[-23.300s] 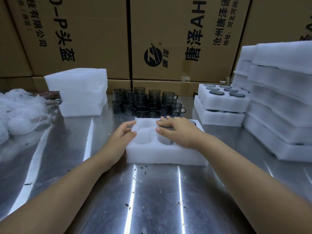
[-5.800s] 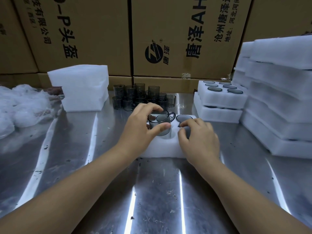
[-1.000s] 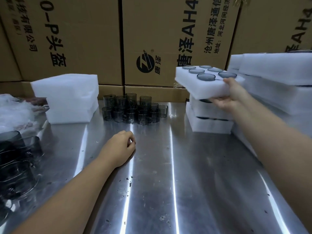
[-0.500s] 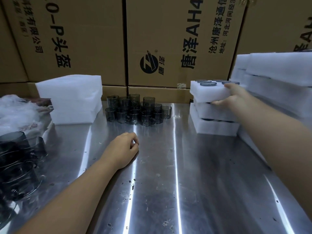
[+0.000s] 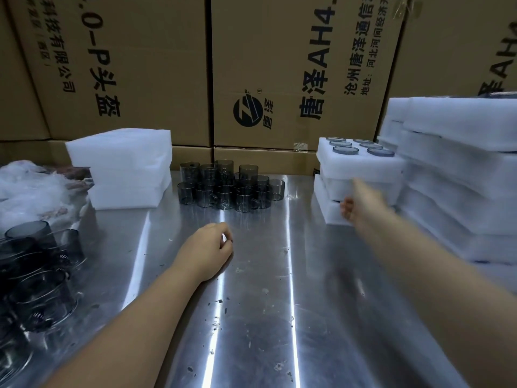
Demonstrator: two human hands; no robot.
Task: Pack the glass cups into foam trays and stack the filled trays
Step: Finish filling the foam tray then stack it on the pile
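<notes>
Empty, blurred right hand (image 5: 361, 205) beside the filled foam tray stack (image 5: 363, 168); left hand (image 5: 208, 247), left of it, loosely curled, empty

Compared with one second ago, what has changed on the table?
The filled tray, then held up by the right hand, now sits on the short stack. The right hand has let go and draws back, blurred. The left hand still rests on the table; the loose cups have not moved.
</notes>
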